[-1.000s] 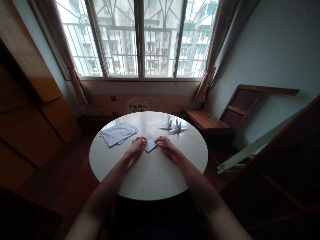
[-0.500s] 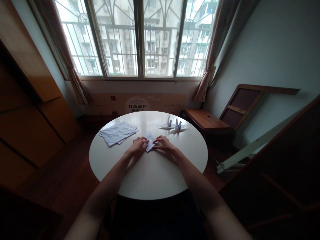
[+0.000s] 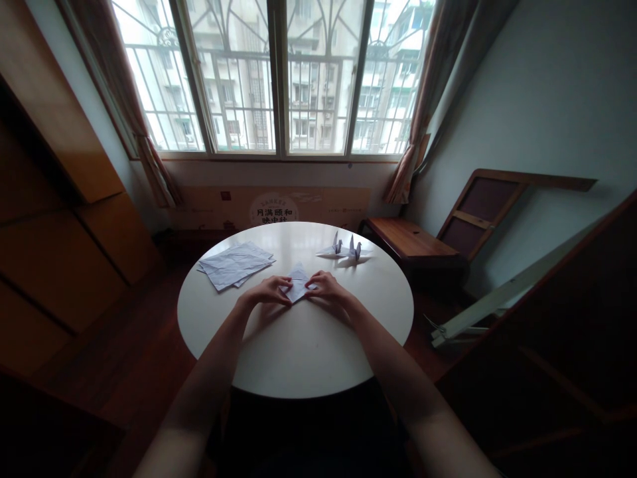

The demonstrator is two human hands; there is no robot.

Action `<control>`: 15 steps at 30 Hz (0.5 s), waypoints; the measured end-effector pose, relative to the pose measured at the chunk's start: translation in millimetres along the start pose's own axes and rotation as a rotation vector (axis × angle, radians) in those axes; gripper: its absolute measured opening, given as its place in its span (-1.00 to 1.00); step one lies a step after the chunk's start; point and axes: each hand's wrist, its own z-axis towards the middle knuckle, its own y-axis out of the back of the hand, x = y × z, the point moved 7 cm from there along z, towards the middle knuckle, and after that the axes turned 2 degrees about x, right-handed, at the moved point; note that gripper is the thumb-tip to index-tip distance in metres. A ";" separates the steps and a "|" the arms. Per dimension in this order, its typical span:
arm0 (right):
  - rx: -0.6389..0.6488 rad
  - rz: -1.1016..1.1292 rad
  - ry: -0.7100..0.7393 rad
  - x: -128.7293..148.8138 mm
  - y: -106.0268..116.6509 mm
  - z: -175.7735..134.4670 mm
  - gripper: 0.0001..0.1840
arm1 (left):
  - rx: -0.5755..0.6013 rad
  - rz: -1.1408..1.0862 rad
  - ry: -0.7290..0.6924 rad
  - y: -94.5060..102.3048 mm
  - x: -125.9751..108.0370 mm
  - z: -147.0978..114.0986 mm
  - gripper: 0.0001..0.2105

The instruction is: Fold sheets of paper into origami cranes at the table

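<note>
A folded piece of white paper, roughly diamond-shaped with a point toward the window, lies on the round white table. My left hand grips its left edge, thumb and fingers closed on the paper. From the other side, my right hand pinches the right edge. Two folded paper cranes stand on the table beyond my right hand, wings spread. Several creased sheets of paper lie in a loose stack beyond my left hand.
A wooden bench stands past the table's right side, with a wooden panel leaning at the wall. A printed cardboard box lies under the window. Wooden cabinets line the left.
My left hand has shifted slightly left and its grip has changed, its thumb now nearer the paper's lower edge. The folded paper looks wider. My right hand has barely moved.
</note>
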 end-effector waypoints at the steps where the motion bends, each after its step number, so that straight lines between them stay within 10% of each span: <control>1: -0.001 0.004 -0.006 -0.2 0.0 0.0 -0.63 | -0.002 -0.021 0.004 0.9 -0.1 -0.7 -0.32; 15: -0.072 0.052 -0.009 -3.4 1.9 1.9 -0.83 | -0.007 -0.104 0.013 9.2 -17.1 -7.3 -0.35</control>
